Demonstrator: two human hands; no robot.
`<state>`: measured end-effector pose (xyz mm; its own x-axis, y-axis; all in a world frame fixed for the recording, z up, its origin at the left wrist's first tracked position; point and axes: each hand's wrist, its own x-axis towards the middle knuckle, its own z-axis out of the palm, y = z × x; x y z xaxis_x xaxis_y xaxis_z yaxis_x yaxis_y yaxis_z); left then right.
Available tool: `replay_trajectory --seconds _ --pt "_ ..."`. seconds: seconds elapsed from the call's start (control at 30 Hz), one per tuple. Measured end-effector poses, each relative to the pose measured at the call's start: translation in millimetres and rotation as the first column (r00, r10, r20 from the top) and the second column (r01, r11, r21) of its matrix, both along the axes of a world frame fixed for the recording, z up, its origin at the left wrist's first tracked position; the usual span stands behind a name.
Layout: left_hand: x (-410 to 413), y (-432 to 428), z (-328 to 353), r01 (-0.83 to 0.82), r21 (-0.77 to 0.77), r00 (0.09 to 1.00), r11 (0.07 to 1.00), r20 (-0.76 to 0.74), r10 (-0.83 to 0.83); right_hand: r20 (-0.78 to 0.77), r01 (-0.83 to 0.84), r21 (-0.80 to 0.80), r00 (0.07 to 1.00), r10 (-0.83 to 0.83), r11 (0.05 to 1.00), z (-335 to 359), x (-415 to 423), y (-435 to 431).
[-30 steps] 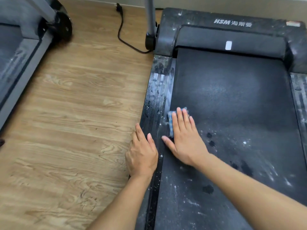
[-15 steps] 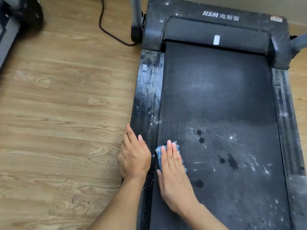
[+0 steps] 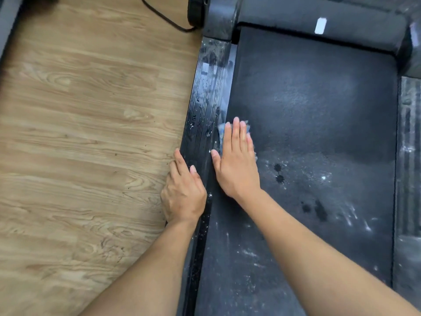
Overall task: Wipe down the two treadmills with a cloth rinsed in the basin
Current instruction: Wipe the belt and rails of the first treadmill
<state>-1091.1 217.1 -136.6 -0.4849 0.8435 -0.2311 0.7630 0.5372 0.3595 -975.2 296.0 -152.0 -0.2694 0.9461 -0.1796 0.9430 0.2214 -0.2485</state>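
On treadmill belt, beside left rail: blue cloth under flat right hand, fingers straight, pressing, not pinching; left hand braced on rail edge, grip loose, empty. Risk: unpinched cloth slips from palm; white dust smears instead of lifting.

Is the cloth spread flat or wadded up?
Flat: the right hand presses the cloth to the belt, fingers straight. Only blue edges show; folding cannot be told.

light: soft, even, daylit | shadows: faint | blur: slight motion | edges: wide-angle bending
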Motion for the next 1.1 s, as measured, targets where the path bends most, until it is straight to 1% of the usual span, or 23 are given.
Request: replay_trajectory --seconds 0.13,0.2,0.23,0.3,0.33,0.43,0.5,0.57,0.6,0.67,0.8,0.87,0.9,0.97,1.1 --pt "2 1 3 -0.005 -0.025 1.0 1.0 -0.002 0.005 0.016 -0.132 -0.084 0.991 0.134 0.988 6 26 -142" --pt "3 1 3 0.009 -0.021 1.0 1.0 -0.029 -0.01 0.028 -0.202 -0.093 0.978 0.206 0.975 6 41 -172" --pt "3 0 2 0.005 -0.018 0.999 1.0 -0.042 -0.006 0.028 -0.23 -0.095 0.972 0.234 0.968 4 45 -169" --pt "2 0 3 -0.016 -0.024 0.999 1.0 -0.034 0.015 0.03 -0.248 -0.09 0.967 0.252 0.965 2 45 -136" --pt "2 1 4 -0.02 -0.027 1.0 0.999 -0.023 0.02 0.029 -0.22 -0.089 0.974 0.223 0.971 2 42 -112" --pt "2 1 3 -0.024 -0.029 0.999 0.999 -0.03 0.024 0.047 -0.061 -0.02 0.997 0.062 0.998 0 33 -10" --pt "2 1 2 -0.023 -0.016 0.999 1.0 -0.038 0.022 0.048 0.048 -0.017 0.998 -0.047 0.999 6 31 57" --pt "3 0 -1 -0.013 -0.02 0.999 1.0 -0.053 0.012 0.046 0.104 -0.008 0.994 -0.104 0.995 7 29 86" --pt "4 0 -1 -0.012 -0.025 0.998 1.0 -0.058 0.011 0.037 0.097 -0.002 0.995 -0.097 0.995 6 27 81" --pt "3 -2 -1 -0.011 -0.035 0.998 0.999 -0.055 0.009 0.035 0.041 0.01 0.999 -0.041 0.999 5 24 30" --pt "4 -1 0 -0.015 -0.029 0.999 0.999 -0.053 0.013 0.046 -0.11 -0.083 0.992 0.114 0.991 11 36 -157" --pt "6 0 3 -0.017 -0.045 0.999 0.999 -0.041 0.015 0.049 -0.118 -0.086 0.991 0.122 0.989 12 42 -209" --pt "7 0 4 -0.019 -0.056 0.999 0.998 -0.037 0.017 0.058 -0.112 -0.084 0.991 0.117 0.99 10 44 -208" --pt "7 2 5 -0.02 -0.07 0.999 0.997 -0.027 0.018 0.078 -0.076 -0.078 0.994 0.082 0.994 7 43 -167" --pt "7 4 3 -0.007 -0.061 1.0 0.998 -0.03 0.005 0.069 0.132 0.005 0.989 -0.132 0.991 5 38 3"
